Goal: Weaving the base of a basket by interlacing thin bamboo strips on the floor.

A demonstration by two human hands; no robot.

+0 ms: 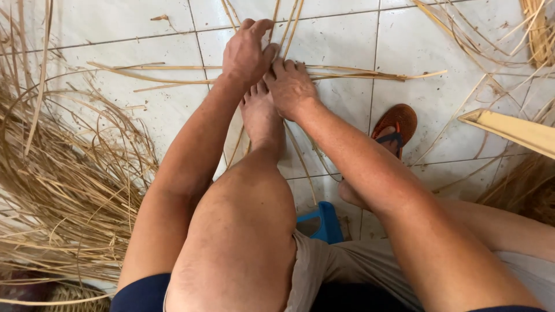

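My left hand (245, 52) is closed around thin cane strips (286, 23) that run away over the white tiled floor (139, 98). My right hand (291, 88) presses down right beside it, its fingers pinching the same strips where they cross a bundle of flat strips (358, 74) lying sideways. My bare foot (261, 112) rests on the strips just below both hands. My knee and both forearms fill the middle of the view.
A big heap of loose cane strips (63, 190) lies at the left. More strips (509, 52) and a split bamboo piece (514, 132) lie at the right. An orange sandal (396, 121) sits on my other foot. A blue stool (324, 222) shows under me.
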